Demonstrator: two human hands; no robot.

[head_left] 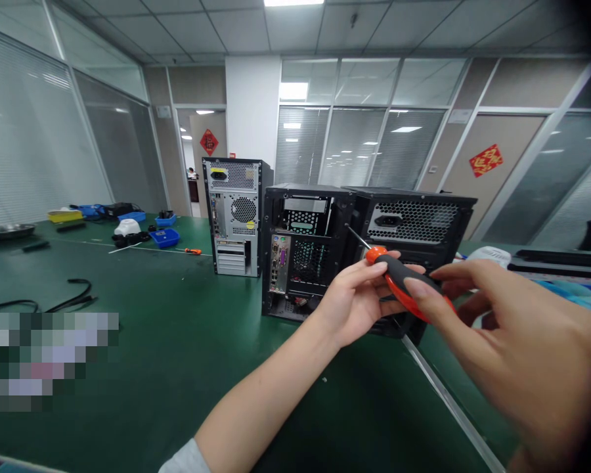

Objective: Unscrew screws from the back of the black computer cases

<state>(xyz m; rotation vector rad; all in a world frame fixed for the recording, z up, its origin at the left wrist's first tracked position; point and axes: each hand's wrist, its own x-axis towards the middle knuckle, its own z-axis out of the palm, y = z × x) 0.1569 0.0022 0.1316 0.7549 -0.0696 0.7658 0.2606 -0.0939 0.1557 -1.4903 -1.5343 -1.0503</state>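
Both of my hands are on one screwdriver [408, 279] with an orange and black handle. My left hand [357, 295] grips the handle's front end near the shaft. Around the rear of the handle close the fingers of my right hand [492, 328]. The thin metal shaft points up and left, its tip at the right rear edge of a black computer case [308, 256]; whether it sits in a screw I cannot tell. That case stands upright with its back towards me, showing a port panel and an open bay at the top.
A silver-backed computer tower [234, 217] stands left of the case, another black tower [414, 220] to its right. Blue trays [165, 237], a second orange screwdriver [193, 251] and black cables [73, 299] lie on the green table [177, 368]. A metal strip [448, 397] crosses the front right.
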